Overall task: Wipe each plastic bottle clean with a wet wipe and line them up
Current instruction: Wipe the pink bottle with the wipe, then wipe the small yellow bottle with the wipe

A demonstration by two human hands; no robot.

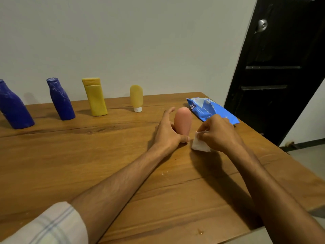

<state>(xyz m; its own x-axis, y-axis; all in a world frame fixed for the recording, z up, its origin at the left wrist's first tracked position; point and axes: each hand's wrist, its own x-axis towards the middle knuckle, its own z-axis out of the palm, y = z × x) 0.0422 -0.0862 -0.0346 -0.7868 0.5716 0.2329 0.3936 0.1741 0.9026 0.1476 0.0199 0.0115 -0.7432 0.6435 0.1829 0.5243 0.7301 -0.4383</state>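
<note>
A pink bottle [182, 121] stands upright on the wooden table [88, 164]. My left hand [168, 131] curls round its lower part, thumb in front and fingers behind. Just to the right, my right hand [219, 132] pinches a folded white wet wipe [199, 144] that touches the table. Along the back stand a row of bottles: a large blue one [13, 107], a smaller blue one [60, 99], a yellow one [95, 96], and a small yellow tube [136, 97] standing on its white cap.
A blue wet wipe pack [209, 110] lies at the table's back right corner. A black door [277, 67] stands beyond the table's right edge. A pale wall runs behind the bottles.
</note>
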